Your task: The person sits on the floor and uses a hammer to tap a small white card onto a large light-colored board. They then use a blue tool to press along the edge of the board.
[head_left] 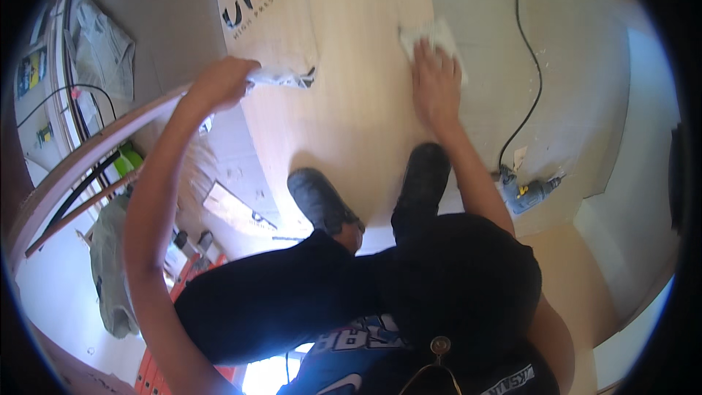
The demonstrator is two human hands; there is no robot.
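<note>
A long, pale wood-grain sheet (358, 110) lies on the floor, running away from me under my shoes. Clear plastic film (281, 77) with dark print covers part of its far left side, and its near end is bunched up. My left hand (223, 84) is closed around that bunched end, at the sheet's left edge. At the right edge, my right hand (436, 88) lies with fingers spread on a whitish cloth or pad (431, 33). The cloth spans the sheet's edge, and my palm hides part of it.
On the floor to the right rests a corded power tool (530, 192), its black cable (540, 77) curving away to the far side. My shoes (322, 197) stand on the sheet. Curved trim (110, 132), plastic wrapping (106, 51) and a red slotted frame (153, 366) are at left.
</note>
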